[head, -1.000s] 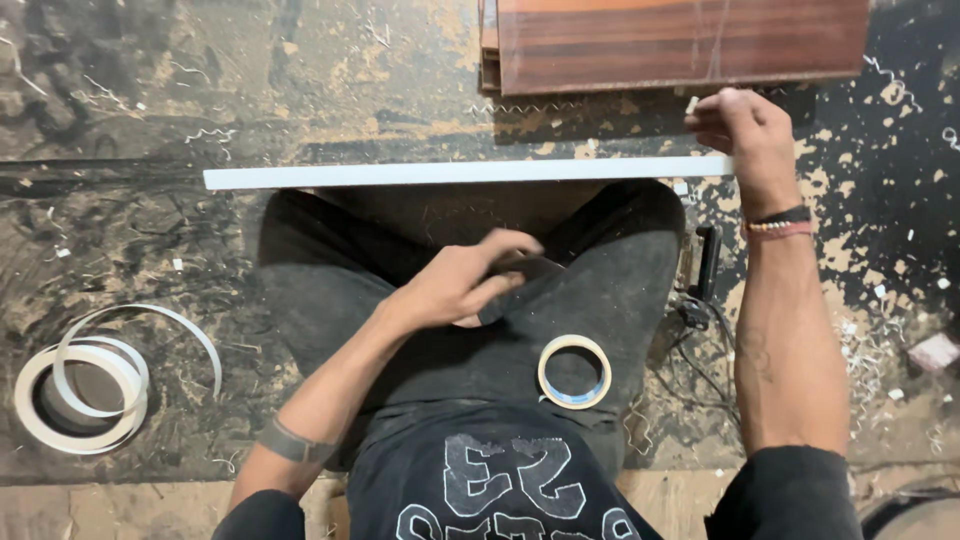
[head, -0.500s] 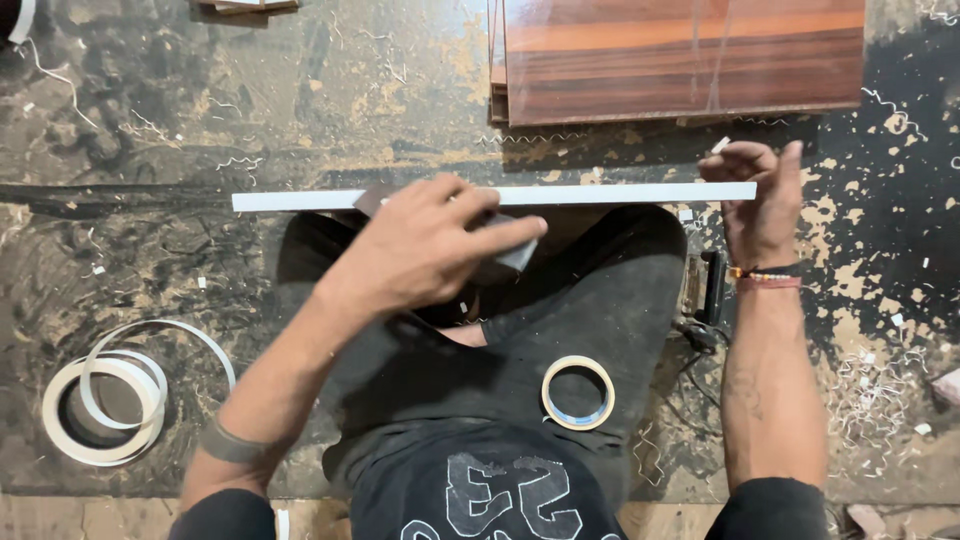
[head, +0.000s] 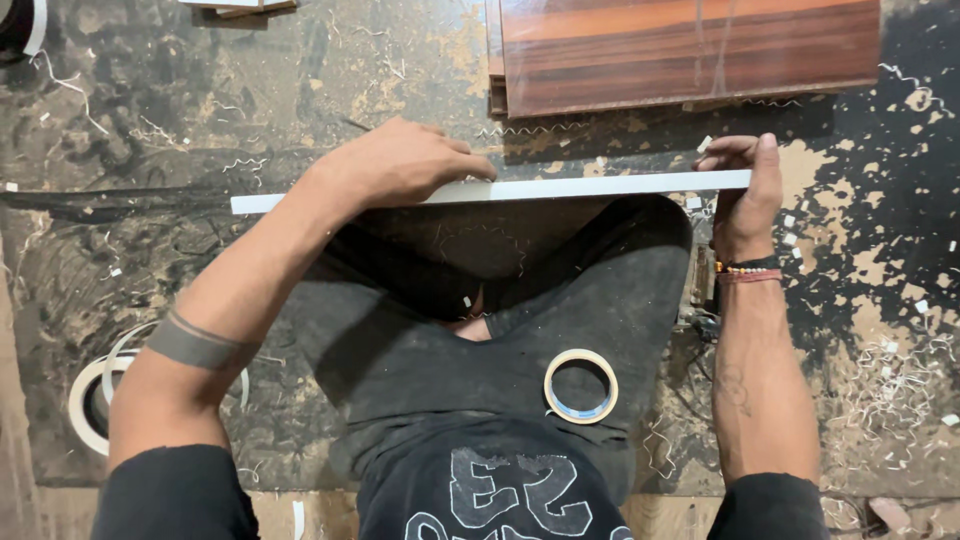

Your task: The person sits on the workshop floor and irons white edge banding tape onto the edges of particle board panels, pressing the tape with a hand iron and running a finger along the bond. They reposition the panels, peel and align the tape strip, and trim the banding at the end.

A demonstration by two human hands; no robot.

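A long thin board with a white edge (head: 600, 186) lies across my lap, running left to right above my knees. My left hand (head: 400, 165) rests on top of it left of its middle, with the fingers curled over the edge. What it may hold underneath is hidden. My right hand (head: 745, 195) grips the board's right end, thumb on the far side. A roll of pale tape (head: 580, 355) sits on my lap near my right thigh, away from both hands.
A stack of reddish-brown wood panels (head: 690, 50) lies on the floor just beyond the board. A coil of white edge strip (head: 82, 400) lies at my left. Wood shavings (head: 890, 380) litter the dirty floor at the right. A dark tool (head: 700, 290) lies by my right thigh.
My left hand rose from my lap onto the top of the board and settled left of its middle. My right hand kept its hold on the right end.
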